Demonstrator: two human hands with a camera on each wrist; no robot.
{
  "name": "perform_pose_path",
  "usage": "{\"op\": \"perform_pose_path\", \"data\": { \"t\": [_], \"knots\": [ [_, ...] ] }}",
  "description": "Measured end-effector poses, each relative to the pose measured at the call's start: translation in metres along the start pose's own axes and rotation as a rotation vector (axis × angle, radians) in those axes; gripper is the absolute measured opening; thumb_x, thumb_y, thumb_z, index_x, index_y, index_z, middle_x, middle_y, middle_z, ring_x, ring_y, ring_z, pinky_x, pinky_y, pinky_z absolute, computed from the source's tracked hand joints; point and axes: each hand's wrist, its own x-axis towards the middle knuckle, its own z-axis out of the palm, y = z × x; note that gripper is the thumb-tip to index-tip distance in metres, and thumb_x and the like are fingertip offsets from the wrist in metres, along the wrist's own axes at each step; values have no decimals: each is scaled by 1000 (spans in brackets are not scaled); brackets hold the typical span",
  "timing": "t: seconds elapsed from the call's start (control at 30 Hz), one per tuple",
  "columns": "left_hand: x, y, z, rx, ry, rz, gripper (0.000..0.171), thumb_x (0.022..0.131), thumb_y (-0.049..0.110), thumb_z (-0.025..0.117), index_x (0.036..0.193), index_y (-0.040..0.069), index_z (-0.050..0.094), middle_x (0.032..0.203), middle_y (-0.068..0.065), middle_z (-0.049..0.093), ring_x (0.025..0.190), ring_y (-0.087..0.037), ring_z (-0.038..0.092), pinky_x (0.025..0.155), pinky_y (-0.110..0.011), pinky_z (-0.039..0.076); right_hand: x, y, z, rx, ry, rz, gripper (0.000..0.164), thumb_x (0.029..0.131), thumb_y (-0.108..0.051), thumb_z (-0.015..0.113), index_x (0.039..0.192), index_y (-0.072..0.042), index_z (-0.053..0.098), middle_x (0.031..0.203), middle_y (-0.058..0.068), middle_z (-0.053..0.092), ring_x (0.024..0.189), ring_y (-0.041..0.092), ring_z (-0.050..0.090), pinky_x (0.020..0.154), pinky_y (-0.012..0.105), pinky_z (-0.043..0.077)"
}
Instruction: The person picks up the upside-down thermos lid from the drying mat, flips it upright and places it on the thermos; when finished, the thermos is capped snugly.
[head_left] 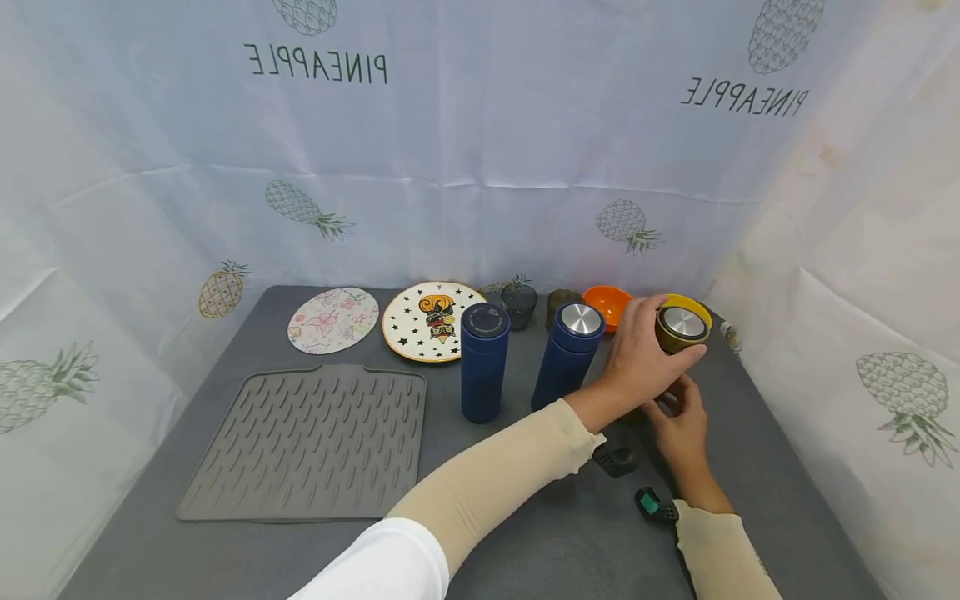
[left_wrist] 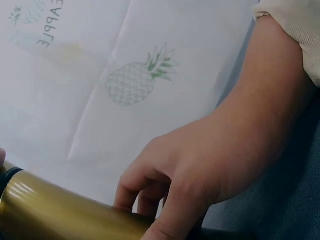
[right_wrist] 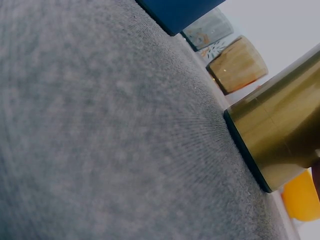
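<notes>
A gold thermos bottle (head_left: pixel 670 343) with a silver-topped cap stands at the right of the table. My left hand (head_left: pixel 641 354) reaches across and holds its upper end, thumb in front and fingers behind. Lower down, my right hand (head_left: pixel 681 429) grips the body between thumb and fingers, as the left wrist view shows with the right hand (left_wrist: pixel 185 165) on the gold wall. The bottle's base (right_wrist: pixel 247 152) is at the table surface in the right wrist view. Just left stand a blue thermos with a silver lid (head_left: pixel 567 358) and another with a black lid (head_left: pixel 484 367).
Behind stand a dark glass (head_left: pixel 518 307), a brown cup (head_left: pixel 561 302), an orange bowl (head_left: pixel 609 302) and a yellow bowl (head_left: pixel 697 308). A cartoon plate (head_left: pixel 408 321) and a floral oval plate (head_left: pixel 333 321) lie at the back left, a grey drying mat (head_left: pixel 315 450) in front of them.
</notes>
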Motion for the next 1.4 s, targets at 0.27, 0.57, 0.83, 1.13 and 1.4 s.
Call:
{"op": "perform_pose_path", "data": {
  "t": [0.27, 0.57, 0.83, 1.13, 1.4],
  "knots": [
    [-2, 5, -10, 72, 7, 58, 70, 84, 34, 77, 140, 13, 42, 131, -1, 44, 114, -7, 44, 91, -11, 35, -2, -17, -1, -12, 8, -9, 61, 87, 0, 71, 140, 1, 42, 124, 13, 54, 108, 6, 49, 95, 37, 44],
    [-6, 2, -15, 48, -30, 39, 69, 87, 35, 73, 142, 12, 39, 135, -1, 42, 118, -6, 43, 95, -15, 36, 0, -5, 0, 49, 8, -45, 57, 86, -4, 73, 136, -2, 47, 118, 5, 55, 105, 4, 51, 91, 20, 43],
    [-10, 1, -17, -30, -104, -14, 66, 93, 32, 67, 146, 12, 34, 137, 0, 44, 120, -6, 45, 99, -19, 37, 1, 2, 0, 56, 17, -43, 57, 86, -7, 74, 136, -6, 47, 117, 5, 56, 105, 5, 51, 89, 18, 42],
    [-4, 4, -9, -84, -130, -41, 78, 85, 32, 76, 147, 15, 32, 137, 3, 47, 117, -6, 50, 93, -19, 42, 0, 1, -4, 53, 16, -14, 59, 87, -11, 75, 139, -8, 46, 119, 2, 55, 105, 4, 51, 89, 19, 42],
    [5, 6, 0, -95, -140, -137, 82, 80, 42, 79, 147, 22, 35, 135, 8, 48, 114, -5, 50, 89, -19, 44, -1, -3, -1, 23, 10, -20, 62, 86, -4, 74, 140, -6, 45, 121, 6, 55, 104, 4, 51, 92, 27, 45]
  ]
}}
